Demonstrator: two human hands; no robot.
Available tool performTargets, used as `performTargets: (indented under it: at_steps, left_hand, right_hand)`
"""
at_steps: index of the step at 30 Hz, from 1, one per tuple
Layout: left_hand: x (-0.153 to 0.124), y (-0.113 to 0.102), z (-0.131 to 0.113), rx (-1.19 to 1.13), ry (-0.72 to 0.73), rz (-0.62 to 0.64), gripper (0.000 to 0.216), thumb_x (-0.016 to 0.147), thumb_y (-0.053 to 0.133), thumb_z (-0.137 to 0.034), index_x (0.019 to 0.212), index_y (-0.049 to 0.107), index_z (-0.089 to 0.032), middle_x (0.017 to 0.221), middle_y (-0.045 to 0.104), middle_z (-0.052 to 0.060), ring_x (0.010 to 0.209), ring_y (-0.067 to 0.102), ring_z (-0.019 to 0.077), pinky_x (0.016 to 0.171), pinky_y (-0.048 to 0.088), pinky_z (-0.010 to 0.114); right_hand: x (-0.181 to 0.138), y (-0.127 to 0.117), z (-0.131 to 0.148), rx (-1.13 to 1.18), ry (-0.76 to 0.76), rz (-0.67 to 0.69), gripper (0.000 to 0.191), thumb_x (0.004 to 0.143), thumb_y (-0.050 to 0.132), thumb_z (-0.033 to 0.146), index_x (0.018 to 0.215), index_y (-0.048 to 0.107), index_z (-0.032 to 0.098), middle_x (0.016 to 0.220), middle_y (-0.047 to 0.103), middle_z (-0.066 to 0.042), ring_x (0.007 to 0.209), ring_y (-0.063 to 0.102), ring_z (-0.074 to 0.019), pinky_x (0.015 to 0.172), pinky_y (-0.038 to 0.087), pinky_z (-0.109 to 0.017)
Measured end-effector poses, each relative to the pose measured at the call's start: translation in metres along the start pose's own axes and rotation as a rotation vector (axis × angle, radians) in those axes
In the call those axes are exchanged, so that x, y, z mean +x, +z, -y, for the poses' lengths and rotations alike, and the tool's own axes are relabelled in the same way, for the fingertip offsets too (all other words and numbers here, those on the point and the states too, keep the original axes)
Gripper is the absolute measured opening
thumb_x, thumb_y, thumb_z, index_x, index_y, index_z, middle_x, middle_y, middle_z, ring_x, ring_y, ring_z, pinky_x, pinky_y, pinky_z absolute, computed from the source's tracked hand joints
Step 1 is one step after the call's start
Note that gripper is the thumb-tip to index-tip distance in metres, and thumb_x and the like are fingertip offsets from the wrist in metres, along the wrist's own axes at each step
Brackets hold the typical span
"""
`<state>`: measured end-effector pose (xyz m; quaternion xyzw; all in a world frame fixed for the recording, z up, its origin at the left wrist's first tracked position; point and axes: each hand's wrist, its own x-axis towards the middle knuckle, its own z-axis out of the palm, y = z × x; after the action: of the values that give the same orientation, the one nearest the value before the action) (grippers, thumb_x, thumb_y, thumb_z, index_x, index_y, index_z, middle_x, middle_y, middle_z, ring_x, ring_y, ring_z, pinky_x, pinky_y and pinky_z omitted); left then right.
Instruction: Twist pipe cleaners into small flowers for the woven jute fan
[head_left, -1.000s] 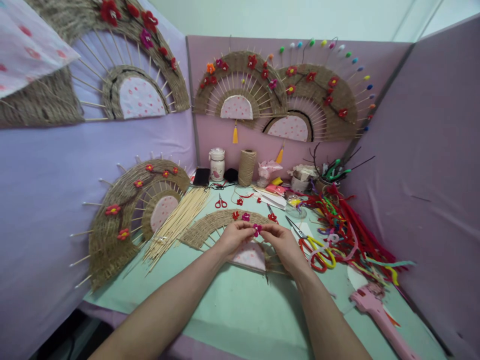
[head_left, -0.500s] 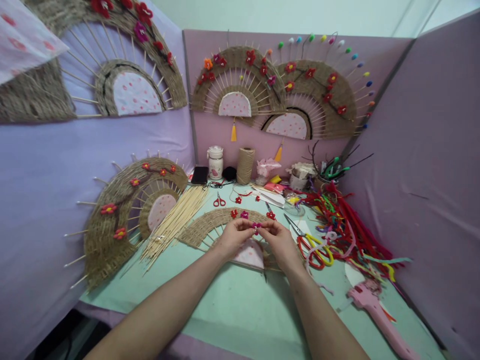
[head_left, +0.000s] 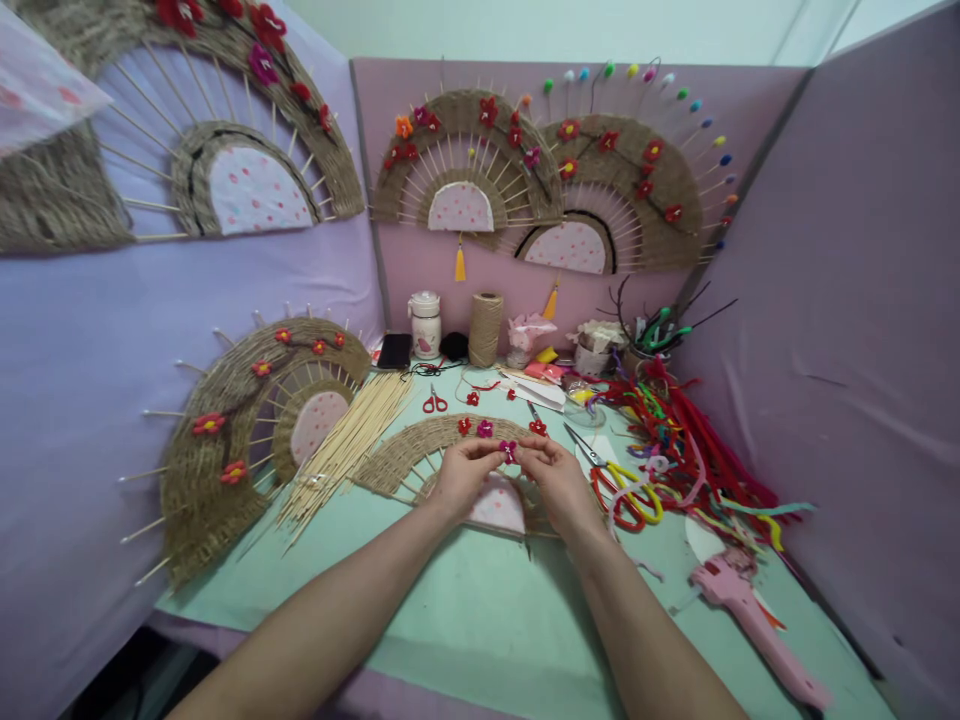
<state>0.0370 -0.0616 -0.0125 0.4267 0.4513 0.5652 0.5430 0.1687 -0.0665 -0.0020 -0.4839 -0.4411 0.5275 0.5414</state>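
Note:
Between my two hands is a small magenta pipe-cleaner flower (head_left: pixel 508 452) with a pale centre. My left hand (head_left: pixel 469 474) pinches its left side between thumb and fingers. On the other side, the fingertips of my right hand (head_left: pixel 553 476) close on it too. Below the hands lies a fan of woven twine and sticks (head_left: pixel 405 449), flat on the table, with a spotted white half-circle (head_left: pixel 499 503) at its base. Red flower (head_left: pixel 464 426), magenta flower (head_left: pixel 485 429) and another red flower (head_left: pixel 538 427) rest along its upper edge. My hands cover part of the fan.
Bamboo sticks (head_left: pixel 345 440) lie left, beside a finished fan (head_left: pixel 202 470). Small red scissors (head_left: pixel 434 401) are behind. At right lie yellow-handled scissors (head_left: pixel 634 490), a heap of pipe cleaners (head_left: pixel 690 430) and a pink glue gun (head_left: pixel 757 620). A twine spool (head_left: pixel 486 330) stands at the back.
The view has shifted slightly, so everything sits a little further left. The magenta flower now shows its face more fully between my fingertips; both hands keep their pinch.

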Motion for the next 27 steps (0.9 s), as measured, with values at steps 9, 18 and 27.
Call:
performTargets:
  at_steps: [9, 18, 27]
  left_hand:
    - [0.002, 0.002, 0.002, -0.191, -0.070, -0.055, 0.021, 0.055, 0.075, -0.020, 0.074, 0.067, -0.014, 0.069, 0.066, 0.002, 0.059, 0.055, 0.0096, 0.056, 0.040, 0.021]
    - [0.001, 0.003, 0.000, -0.323, -0.122, 0.008, 0.026, 0.052, 0.077, -0.018, 0.074, 0.063, -0.014, 0.068, 0.064, 0.001, 0.058, 0.055, 0.0088, 0.056, 0.041, 0.020]
    - [-0.003, 0.004, -0.005, -0.276, -0.119, 0.011, 0.028, 0.048, 0.079, -0.019, 0.070, 0.063, -0.014, 0.062, 0.062, -0.001, 0.055, 0.053, 0.0074, 0.056, 0.039, 0.020]
  right_hand:
    - [0.000, 0.006, -0.004, -0.084, -0.024, -0.026, 0.025, 0.066, 0.065, 0.042, 0.074, 0.060, 0.018, 0.062, 0.061, 0.000, 0.051, 0.047, -0.0116, 0.047, 0.031, -0.023]
    - [-0.003, 0.006, 0.002, -0.177, 0.005, -0.003, 0.018, 0.067, 0.057, 0.035, 0.063, 0.060, 0.018, 0.064, 0.058, 0.001, 0.049, 0.041, -0.0098, 0.045, 0.029, -0.022]
    - [-0.005, 0.003, 0.011, -0.252, -0.090, -0.011, 0.026, 0.065, 0.062, 0.042, 0.067, 0.062, 0.017, 0.060, 0.056, 0.001, 0.051, 0.041, -0.0108, 0.047, 0.030, -0.023]
